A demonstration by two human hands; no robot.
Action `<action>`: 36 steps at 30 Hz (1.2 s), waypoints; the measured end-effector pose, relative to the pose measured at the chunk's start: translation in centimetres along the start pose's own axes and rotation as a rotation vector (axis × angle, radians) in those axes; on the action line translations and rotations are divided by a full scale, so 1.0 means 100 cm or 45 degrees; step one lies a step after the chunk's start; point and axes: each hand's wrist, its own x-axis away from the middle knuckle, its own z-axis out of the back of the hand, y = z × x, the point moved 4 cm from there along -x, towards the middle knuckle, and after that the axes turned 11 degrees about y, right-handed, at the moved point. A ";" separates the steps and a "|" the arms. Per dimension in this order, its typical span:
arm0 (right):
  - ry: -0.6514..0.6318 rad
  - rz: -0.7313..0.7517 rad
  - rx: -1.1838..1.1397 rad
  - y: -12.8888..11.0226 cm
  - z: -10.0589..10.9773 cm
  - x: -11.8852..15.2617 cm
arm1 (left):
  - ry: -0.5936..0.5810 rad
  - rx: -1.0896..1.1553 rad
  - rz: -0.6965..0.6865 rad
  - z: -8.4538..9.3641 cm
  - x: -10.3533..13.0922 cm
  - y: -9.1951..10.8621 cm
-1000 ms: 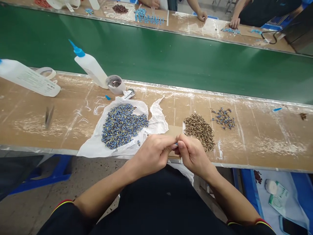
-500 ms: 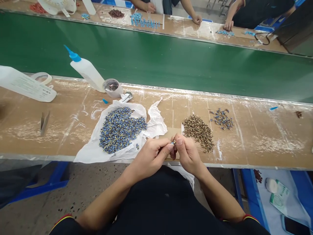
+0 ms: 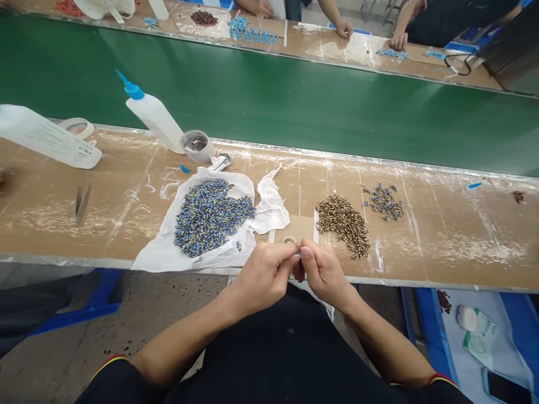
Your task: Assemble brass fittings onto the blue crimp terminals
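My left hand and my right hand meet at the table's front edge, fingertips pinched together around a small blue piece, mostly hidden by the fingers. To the left, a pile of small blue and yellow parts lies on crumpled white paper. A heap of small brass-coloured parts sits just beyond my right hand. Farther right is a smaller group of blue and brass pieces.
A blue-tipped bottle, a round tub, a large white bottle and tweezers are on the left. A green belt crosses beyond the table. Other people's hands rest at the far bench.
The view has shifted slightly. My fingertips have closed more tightly around the small piece, which shows less than before.
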 end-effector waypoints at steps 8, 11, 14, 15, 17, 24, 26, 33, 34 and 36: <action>0.065 -0.028 -0.148 -0.003 0.007 -0.005 | 0.023 0.078 0.060 -0.001 -0.006 0.007; 0.071 -0.056 -0.235 -0.003 0.011 -0.008 | 0.000 0.080 0.130 0.002 -0.009 0.007; 0.078 -0.077 -0.232 -0.001 0.014 -0.008 | -0.020 0.067 0.186 0.004 -0.007 0.004; 0.088 -0.093 -0.231 0.000 0.014 -0.008 | -0.027 0.076 0.204 0.004 -0.005 0.003; 0.128 -0.119 -0.250 0.003 0.014 -0.006 | -0.034 0.096 0.237 0.004 -0.002 0.000; 0.227 -0.150 -0.180 0.005 0.006 0.000 | 0.056 -0.066 0.156 0.002 0.003 -0.011; 0.270 -0.146 -0.174 0.005 0.003 0.001 | 0.049 -0.083 0.114 0.000 0.003 -0.011; 0.296 -0.131 -0.177 0.012 -0.005 0.002 | -0.092 -0.092 0.234 0.020 0.013 -0.035; 0.314 -0.132 -0.141 0.015 -0.003 0.001 | -0.046 -0.152 0.280 0.030 0.016 -0.047; 0.392 -0.150 -0.064 0.022 0.007 0.003 | 0.089 -0.352 0.331 0.052 0.024 -0.073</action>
